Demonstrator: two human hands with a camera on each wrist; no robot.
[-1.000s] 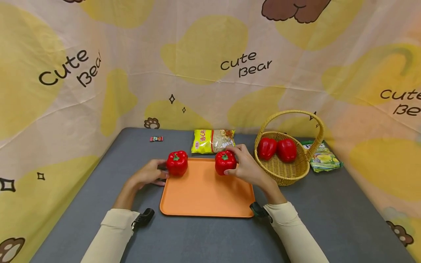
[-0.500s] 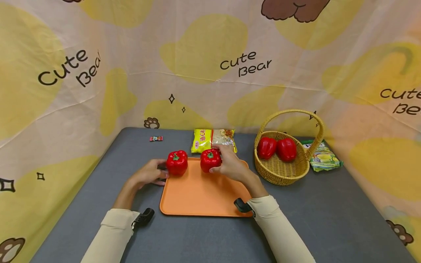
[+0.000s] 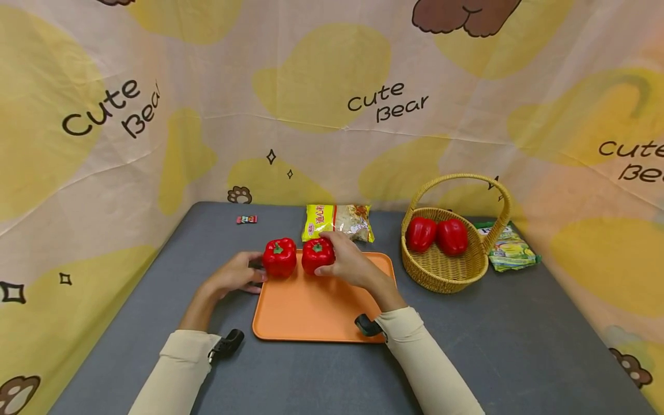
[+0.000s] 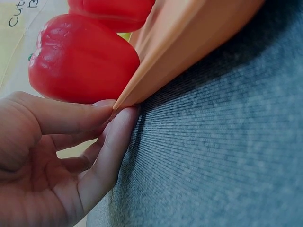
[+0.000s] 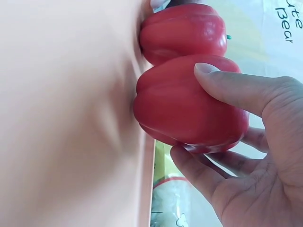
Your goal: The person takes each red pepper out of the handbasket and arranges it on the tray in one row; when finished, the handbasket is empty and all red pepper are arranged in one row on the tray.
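My right hand [image 3: 349, 260] holds a red bell pepper [image 5: 189, 101] between thumb and fingers, over the back part of the orange tray [image 3: 321, 311]. Just left of it, a second red bell pepper [image 3: 279, 257] stands stem up in the tray's back left corner. A narrow gap shows between the two in the head view. With thumb and fingers my left hand [image 4: 61, 146] pinches the tray's left edge, right beside that second pepper. Whether the held pepper's underside touches the tray is hard to tell.
Right of the tray stands a wicker basket [image 3: 441, 279] with a tall handle and two red bell peppers [image 3: 437, 235] inside. A green packet [image 3: 510, 251] lies behind it. A yellow pasta bag [image 3: 321, 222] lies behind the tray, and a small red wrapper [image 3: 246, 219] lies at the back left.
My right hand has carried its bell pepper leftward across the tray, close to the other one. The left hand has stayed at the tray's edge.
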